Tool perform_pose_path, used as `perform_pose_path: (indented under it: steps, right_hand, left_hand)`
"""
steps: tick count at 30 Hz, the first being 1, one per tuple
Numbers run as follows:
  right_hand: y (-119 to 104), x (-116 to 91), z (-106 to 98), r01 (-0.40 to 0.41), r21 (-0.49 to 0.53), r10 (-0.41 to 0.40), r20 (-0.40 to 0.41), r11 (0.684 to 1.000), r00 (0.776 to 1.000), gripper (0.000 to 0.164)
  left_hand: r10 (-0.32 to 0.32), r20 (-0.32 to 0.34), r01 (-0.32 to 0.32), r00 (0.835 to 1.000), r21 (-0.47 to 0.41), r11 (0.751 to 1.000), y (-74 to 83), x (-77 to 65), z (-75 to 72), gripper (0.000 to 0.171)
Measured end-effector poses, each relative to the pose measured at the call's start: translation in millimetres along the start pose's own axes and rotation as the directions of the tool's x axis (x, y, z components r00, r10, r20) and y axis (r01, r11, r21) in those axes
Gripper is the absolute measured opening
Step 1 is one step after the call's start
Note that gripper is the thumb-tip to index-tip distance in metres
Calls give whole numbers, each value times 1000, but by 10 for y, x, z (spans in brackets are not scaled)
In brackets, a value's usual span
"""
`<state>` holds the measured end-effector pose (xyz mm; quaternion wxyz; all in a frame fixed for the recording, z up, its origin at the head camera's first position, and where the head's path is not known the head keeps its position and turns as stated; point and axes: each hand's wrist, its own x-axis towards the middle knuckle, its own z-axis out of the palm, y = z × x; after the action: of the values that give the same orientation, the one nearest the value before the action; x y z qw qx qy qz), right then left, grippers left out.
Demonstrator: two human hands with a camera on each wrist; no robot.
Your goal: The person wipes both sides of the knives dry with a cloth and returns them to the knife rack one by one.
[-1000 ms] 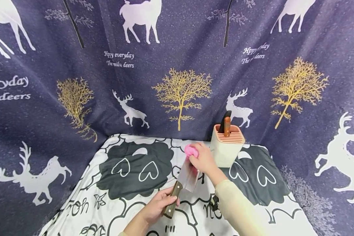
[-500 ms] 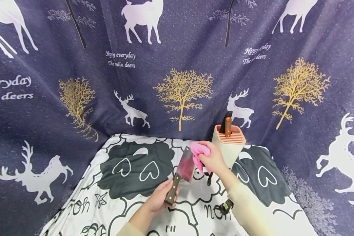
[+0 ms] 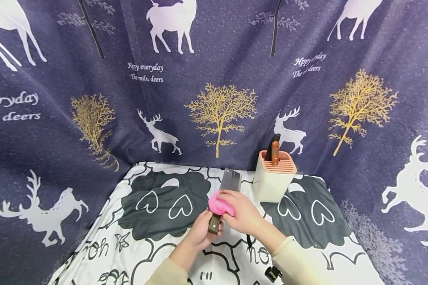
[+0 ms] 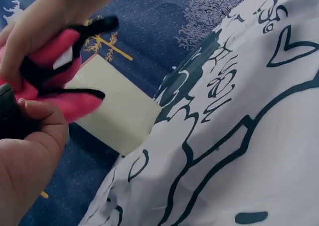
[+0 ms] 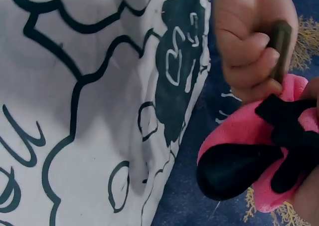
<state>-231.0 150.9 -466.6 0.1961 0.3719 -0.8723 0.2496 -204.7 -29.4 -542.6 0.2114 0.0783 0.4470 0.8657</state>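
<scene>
A cleaver (image 3: 231, 180) points away from me in the head view, its broad blade tilted up over the sheet. My left hand (image 3: 199, 232) grips its dark wooden handle (image 5: 281, 44), fingers curled round it in the right wrist view. A bunched pink cloth (image 3: 218, 204) covers the part where blade meets handle. Pinched in my right hand (image 3: 243, 213), it lies on the cleaver from above. Both wrist views show black trim on the cloth (image 4: 82, 105), with folds hanging down. The lower blade is hidden under cloth and fingers.
A cream knife block (image 3: 272, 186) with a pink slotted top stands at the back right. A brown knife handle (image 3: 275, 153) and a black handle (image 3: 274, 142) rise from it. Beneath lies a black-and-white patterned sheet (image 3: 157, 253); a dark deer-print curtain (image 3: 171, 103) hangs behind.
My right hand moves the pink cloth from the blade's far end, off to its right, then down onto the blade near the handle. The left hand keeps its grip, shifting slightly upward.
</scene>
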Motion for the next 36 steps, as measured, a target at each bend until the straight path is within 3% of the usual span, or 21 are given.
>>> perform_pose_path:
  steps: [8,15,25,32,36]
  right_hand:
    - [-55,34,103,87,-30,-86,29,996,996,45]
    - [-124,-15,101,124,-30,-122,53,992,991,38]
    - [-256,-86,46,174,34,-176,111,984,978,30]
    - [-365,-133,-58,226,-15,-220,169,974,961,33]
    - [-456,-146,-124,247,-77,-229,186,966,955,30]
  left_hand:
    - [19,-98,-22,995,-23,999,-45,39,41,29]
    - [63,-97,-69,993,-61,996,-64,56,29,30]
    - [25,-194,-50,981,-122,991,-59,41,30,39]
    - [91,-146,-106,985,-100,989,-63,29,56,35]
    - [85,-109,-94,990,-79,992,-58,47,74,37]
